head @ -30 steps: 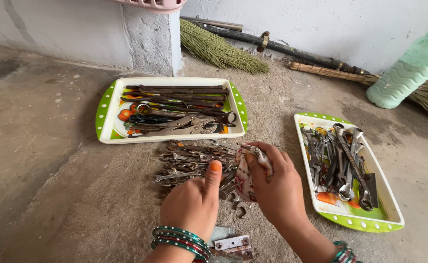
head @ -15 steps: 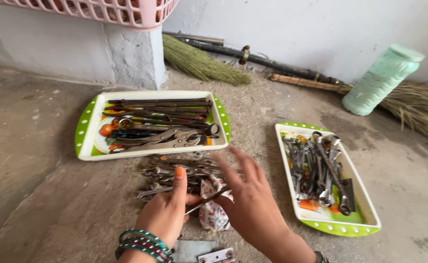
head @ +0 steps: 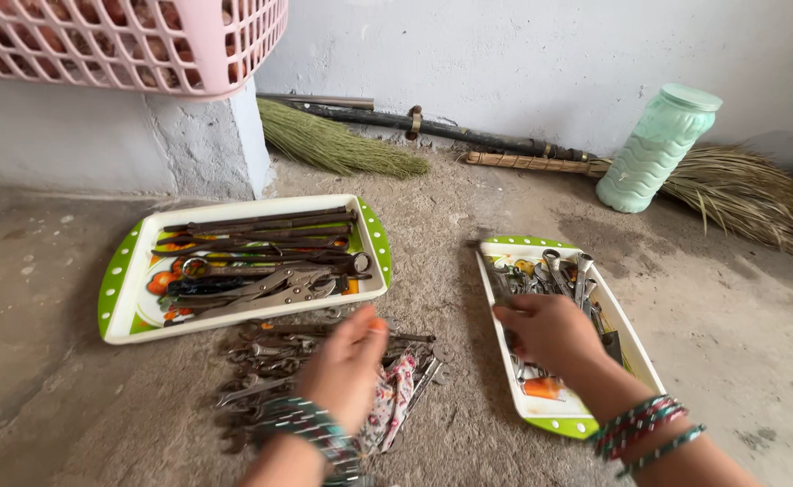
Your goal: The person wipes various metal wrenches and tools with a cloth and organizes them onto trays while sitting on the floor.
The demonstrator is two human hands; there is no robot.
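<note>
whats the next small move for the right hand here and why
Probably set the tool down and let go. The right hand is over the right tray of cleaner spanners, fingers closed on what looks like a dark tool; its shape is unclear. The left hand hovers, blurred, over the floor pile beside the cloth, so another piece seems ready to follow.

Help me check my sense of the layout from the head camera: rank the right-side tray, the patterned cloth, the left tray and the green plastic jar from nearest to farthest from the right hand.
From the right hand:
1. Right-side tray, directly beneath the hand.
2. Patterned cloth, to its left, beside the left hand.
3. Left tray, farther left.
4. Green plastic jar, by the back wall.
</note>
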